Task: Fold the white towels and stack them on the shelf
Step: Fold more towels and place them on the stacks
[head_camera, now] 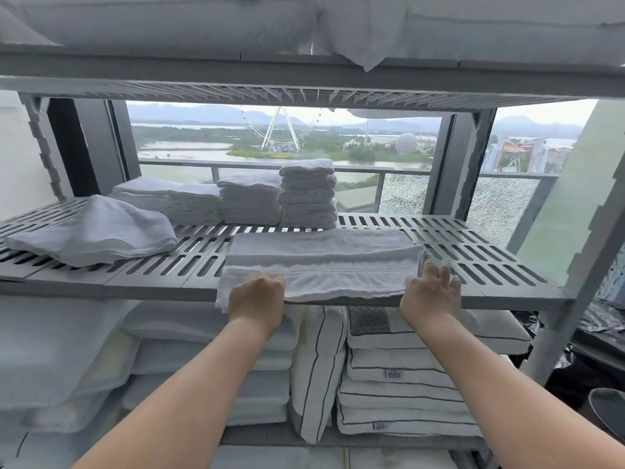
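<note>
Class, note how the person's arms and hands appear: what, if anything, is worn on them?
The left forearm and right forearm are bare: no sleeves show. The left hand and right hand wear no gloves, and no watch, bracelet or ring is visible.

Large window [203, 143], glass balcony railing [382, 171], Ferris wheel [280, 130] outside, overcast daylight

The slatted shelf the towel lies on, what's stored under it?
White pillows stacked flat, some with dark piping, plus an upright pillow. The forearms cover part of the stacks; how deep they go is hidden.
</note>
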The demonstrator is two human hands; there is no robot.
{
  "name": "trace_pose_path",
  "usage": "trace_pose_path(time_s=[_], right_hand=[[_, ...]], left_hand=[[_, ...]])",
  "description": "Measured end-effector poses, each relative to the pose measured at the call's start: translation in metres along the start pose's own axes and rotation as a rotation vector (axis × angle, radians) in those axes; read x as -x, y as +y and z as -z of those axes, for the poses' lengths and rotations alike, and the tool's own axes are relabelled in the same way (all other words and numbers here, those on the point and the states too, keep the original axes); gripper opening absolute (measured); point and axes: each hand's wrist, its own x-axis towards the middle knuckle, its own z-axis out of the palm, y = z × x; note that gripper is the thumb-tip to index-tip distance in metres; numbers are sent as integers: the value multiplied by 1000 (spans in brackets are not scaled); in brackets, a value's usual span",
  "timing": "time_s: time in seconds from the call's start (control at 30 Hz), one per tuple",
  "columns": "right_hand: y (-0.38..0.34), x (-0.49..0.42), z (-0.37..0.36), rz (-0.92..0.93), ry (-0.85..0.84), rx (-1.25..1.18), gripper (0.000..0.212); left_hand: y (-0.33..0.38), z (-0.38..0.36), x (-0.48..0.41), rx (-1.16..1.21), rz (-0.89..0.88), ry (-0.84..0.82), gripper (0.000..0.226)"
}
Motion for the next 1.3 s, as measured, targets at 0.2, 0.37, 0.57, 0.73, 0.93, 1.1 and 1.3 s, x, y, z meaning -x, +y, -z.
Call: trace_pose_path(time_s=[0.2, 0.37, 0.57, 0.73, 0.93, 1.1, 1.3], right_hand=[[11, 18, -9, 73, 87, -40, 41], [24, 14, -20, 141, 154, -34, 44], [51, -13, -19, 330, 153, -314, 27], [83, -34, -31, 533, 168, -414, 25], [99, -55, -44, 578, 170, -634, 24], [105, -65, -51, 409, 63, -917, 40], [118, -54, -51, 417, 84, -791, 33]], left_hand=[[25, -14, 6, 16, -44, -10, 34], [50, -22, 4, 92, -102, 41, 42], [94, -23, -24, 218, -230, 167, 37], [146, -24, -41, 245, -341, 157, 29], [181, -31, -47, 202, -245, 257, 12], [179, -36, -42, 245, -227, 241, 16], [176, -37, -35, 254, -234, 253, 13]])
